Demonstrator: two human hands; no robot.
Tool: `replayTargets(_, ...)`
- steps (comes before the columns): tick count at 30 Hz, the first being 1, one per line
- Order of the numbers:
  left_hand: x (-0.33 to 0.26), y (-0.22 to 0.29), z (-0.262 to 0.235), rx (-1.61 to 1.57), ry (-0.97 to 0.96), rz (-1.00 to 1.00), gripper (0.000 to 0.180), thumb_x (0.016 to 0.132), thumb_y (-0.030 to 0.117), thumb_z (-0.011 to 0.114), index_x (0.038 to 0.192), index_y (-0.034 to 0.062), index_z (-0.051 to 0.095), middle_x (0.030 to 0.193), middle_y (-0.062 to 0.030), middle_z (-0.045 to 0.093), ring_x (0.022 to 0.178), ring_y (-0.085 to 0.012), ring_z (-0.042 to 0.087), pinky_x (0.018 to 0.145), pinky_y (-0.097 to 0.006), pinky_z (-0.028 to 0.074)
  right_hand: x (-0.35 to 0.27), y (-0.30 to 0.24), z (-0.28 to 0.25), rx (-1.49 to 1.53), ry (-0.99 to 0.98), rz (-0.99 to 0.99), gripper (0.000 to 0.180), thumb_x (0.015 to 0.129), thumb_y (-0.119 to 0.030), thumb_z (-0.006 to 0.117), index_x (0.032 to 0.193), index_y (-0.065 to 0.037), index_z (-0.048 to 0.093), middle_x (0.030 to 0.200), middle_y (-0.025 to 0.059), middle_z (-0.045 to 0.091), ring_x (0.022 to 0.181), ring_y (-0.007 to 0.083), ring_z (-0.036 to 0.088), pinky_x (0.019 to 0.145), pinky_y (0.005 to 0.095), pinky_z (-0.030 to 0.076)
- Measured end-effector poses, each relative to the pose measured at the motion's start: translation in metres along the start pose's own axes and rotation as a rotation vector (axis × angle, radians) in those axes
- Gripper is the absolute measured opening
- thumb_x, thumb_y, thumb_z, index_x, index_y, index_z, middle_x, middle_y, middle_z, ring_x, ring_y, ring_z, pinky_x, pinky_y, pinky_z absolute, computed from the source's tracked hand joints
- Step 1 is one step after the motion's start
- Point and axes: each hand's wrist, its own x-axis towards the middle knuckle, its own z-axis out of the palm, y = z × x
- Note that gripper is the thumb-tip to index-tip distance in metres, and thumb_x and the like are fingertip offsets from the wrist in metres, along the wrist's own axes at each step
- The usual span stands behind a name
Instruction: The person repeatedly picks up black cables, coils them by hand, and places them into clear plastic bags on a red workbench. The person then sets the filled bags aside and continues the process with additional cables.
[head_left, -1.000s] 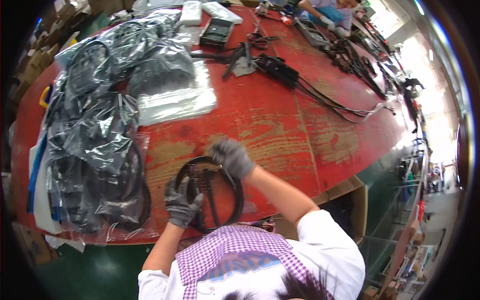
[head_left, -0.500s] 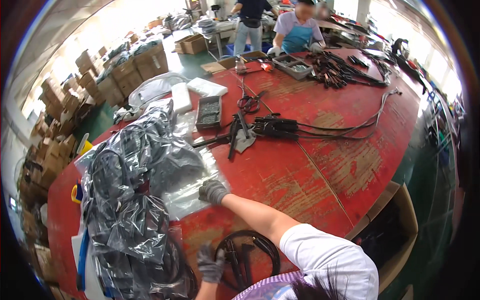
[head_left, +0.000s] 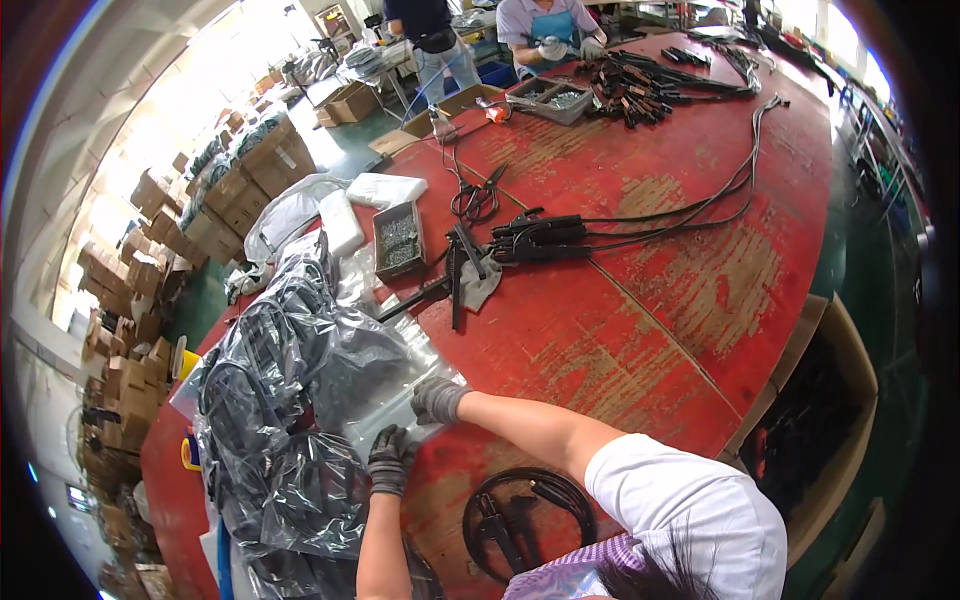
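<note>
Hands first: two of them, both in dark grey knit gloves, both down on one empty clear plastic bag (head_left: 400, 415) that lies flat on the red worktable (head_left: 640, 330). The left hand (head_left: 388, 459) has its fingers curled together, pinching the bag's near edge, and the right hand (head_left: 436, 398) presses on the bag's far right side with fingers bunched; can't tell if it's actually gripping or just holding it down. The bag is thin, glossy and crinkly, roughly rectangular, and its long axis runs from lower left to upper right, with the open end hard to make out. Just left of it sits a big heap of bagged cable coils (head_left: 280, 420), shiny film over black loops, too tangled to count. One bare cable coil (head_left: 525, 515), a black round loop with connectors inside it, lies near the table edge close to the person's chest. Farther up there's one small grey tray of metal bits (head_left: 398, 238), one black cable harness (head_left: 545, 238) trailing long wires to the right, and one pair of scissors (head_left: 478, 198). Two other people (head_left: 490, 30) stand at the far end. The table paint is worn and scuffed.
</note>
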Motion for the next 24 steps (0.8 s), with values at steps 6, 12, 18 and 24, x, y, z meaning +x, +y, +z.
replayTargets(6,0.007,-0.011,-0.011,0.101,-0.174,-0.049,0.033,0.07,0.026,0.065,0.098,0.0101,0.06,0.102,-0.0138,0.059,0.097,-0.0325,0.055,0.085,-0.041,0.044,0.013,-0.015,-0.007,-0.066,-0.195,0.186,0.037,0.079,-0.04,0.05,0.085,-0.008,0.067,0.087,0.0143,0.064,0.084,0.0317,0.06,0.075,0.0416,0.046)
replayTargets(12,0.026,-0.032,-0.021,0.07,-0.258,-0.167,0.024,0.08,0.02,0.052,0.1,0.0103,0.06,0.1,-0.018,0.059,0.092,-0.036,0.056,0.081,-0.042,0.045,0.025,-0.012,-0.026,0.034,-0.356,0.221,0.042,0.086,-0.039,0.039,0.095,-0.007,0.064,0.097,0.015,0.062,0.091,0.0329,0.058,0.08,0.0402,0.044)
replayTargets(18,0.016,-0.012,-0.054,0.177,-0.264,-0.225,0.021,0.079,0.023,0.057,0.091,0.0071,0.063,0.089,-0.0174,0.061,0.083,-0.0352,0.057,0.075,-0.041,0.045,0.018,-0.027,-0.054,0.024,-0.448,0.209,0.045,0.088,-0.04,0.033,0.113,-0.012,0.058,0.112,0.0143,0.057,0.107,0.0308,0.052,0.093,0.0388,0.037)
replayTargets(24,-0.002,-0.053,-0.03,-0.03,-0.178,-0.338,0.024,0.079,0.027,0.062,0.086,0.0045,0.063,0.08,-0.0148,0.063,0.075,-0.0303,0.058,0.072,-0.038,0.045,0.018,-0.034,-0.055,0.193,-0.453,0.254,0.052,0.079,-0.054,0.048,0.105,-0.011,0.063,0.107,0.016,0.059,0.099,0.0312,0.055,0.087,0.0393,0.041)
